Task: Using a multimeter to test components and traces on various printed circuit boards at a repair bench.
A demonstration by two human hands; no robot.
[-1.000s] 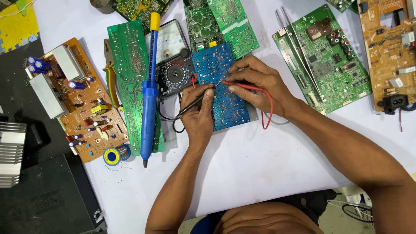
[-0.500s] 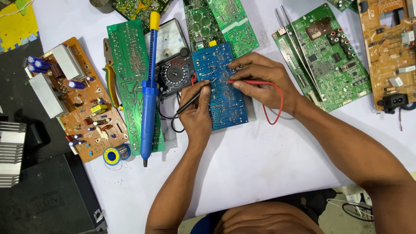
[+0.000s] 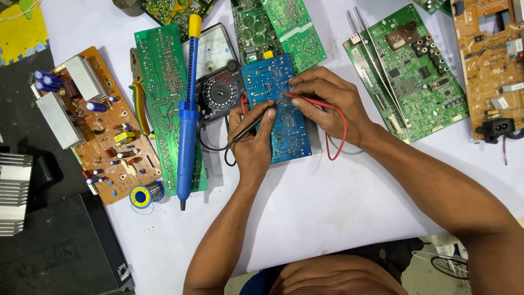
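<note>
On the white tabletop (image 3: 338, 207) lies a blue rectangular circuit board (image 3: 277, 109), solder side up. The left hand (image 3: 252, 143) rests on its lower left part and pinches a thin black test probe (image 3: 248, 129), tip slanting up to the board's middle. The right hand (image 3: 326, 104) comes in from the right and grips a thin red test probe (image 3: 308, 101), its tip meeting the board close beside the black one. Both leads curl back toward an analogue multimeter with a round black dial (image 3: 217, 94) (partly hidden under boards). Left of it a blue desoldering pump with a yellow cap (image 3: 188, 109) lies along a long green circuit board (image 3: 162, 104).
</note>
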